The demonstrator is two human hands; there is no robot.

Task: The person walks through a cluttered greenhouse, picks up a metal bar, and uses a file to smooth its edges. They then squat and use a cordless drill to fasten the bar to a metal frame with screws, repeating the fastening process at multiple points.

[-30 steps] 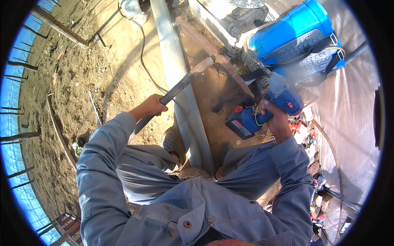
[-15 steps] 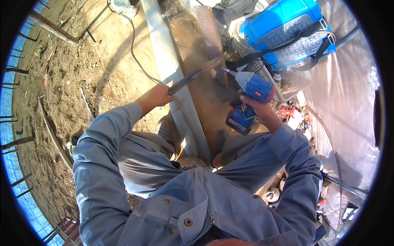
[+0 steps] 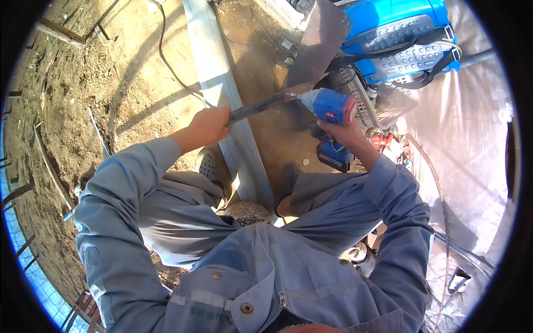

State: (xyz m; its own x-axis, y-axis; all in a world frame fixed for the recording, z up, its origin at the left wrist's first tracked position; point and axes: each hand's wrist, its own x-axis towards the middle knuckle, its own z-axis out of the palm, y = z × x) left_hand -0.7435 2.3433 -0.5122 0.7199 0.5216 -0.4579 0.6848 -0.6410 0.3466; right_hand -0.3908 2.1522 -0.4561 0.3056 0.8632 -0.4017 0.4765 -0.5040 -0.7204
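My left hand (image 3: pixel 209 127) is closed round the dark handle (image 3: pixel 256 108) of a spade-like tool. Its broad, flat brownish blade (image 3: pixel 316 47) flares away toward the far right, so the exact kind of tool is unclear. In my right hand (image 3: pixel 345 136) is a blue cordless drill (image 3: pixel 328 105) with a grey nose and a blue battery at its base. The drill points left, its bit at or very close to the narrow part where handle and blade meet. Whether the bit touches the metal cannot be made out.
A long pale beam (image 3: pixel 214 61) runs between my feet. Beyond my right hand stand a blue case (image 3: pixel 388 25) with a black strap and a white plastic crate (image 3: pixel 361 97). A dark cable (image 3: pixel 164 50) crosses the dirt at left; plastic sheeting (image 3: pixel 472 144) covers the right side.
The blade has swung broad side into view, farther right. The drill has moved slightly up and now points at the tool's neck. My left hand has shifted a little left.
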